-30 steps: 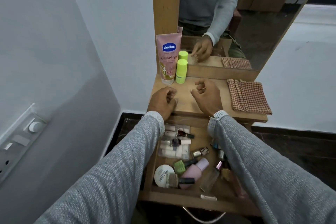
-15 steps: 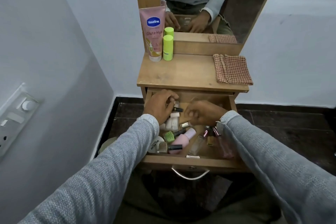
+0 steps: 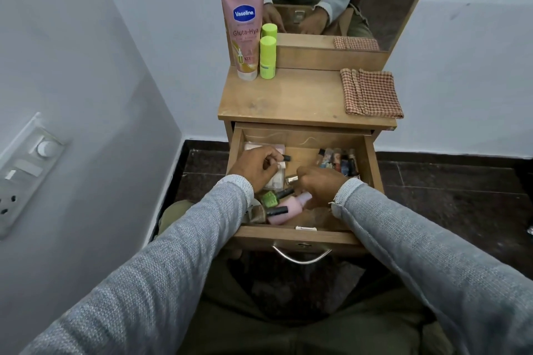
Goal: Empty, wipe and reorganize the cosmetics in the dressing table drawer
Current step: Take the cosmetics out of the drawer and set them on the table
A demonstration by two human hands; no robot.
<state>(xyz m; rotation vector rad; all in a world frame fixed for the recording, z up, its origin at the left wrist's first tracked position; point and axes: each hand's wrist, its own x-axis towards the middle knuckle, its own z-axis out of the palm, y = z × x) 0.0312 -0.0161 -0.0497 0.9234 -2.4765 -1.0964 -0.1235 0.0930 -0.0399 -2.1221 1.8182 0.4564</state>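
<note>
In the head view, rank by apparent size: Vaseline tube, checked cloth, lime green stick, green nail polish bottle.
1. checked cloth
2. Vaseline tube
3. lime green stick
4. green nail polish bottle, though it sits nearer the camera, partly hidden.

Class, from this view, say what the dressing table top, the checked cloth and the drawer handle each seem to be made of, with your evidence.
Dressing table top: wood or wood-look laminate, matt, with visible grain and small dark specks.
Checked cloth: woven fabric, soft and matt; it lies folded, with a red and cream check weave.
Drawer handle: probably metal, polished, judging by its silvery sheen and thin curved bar.
</note>
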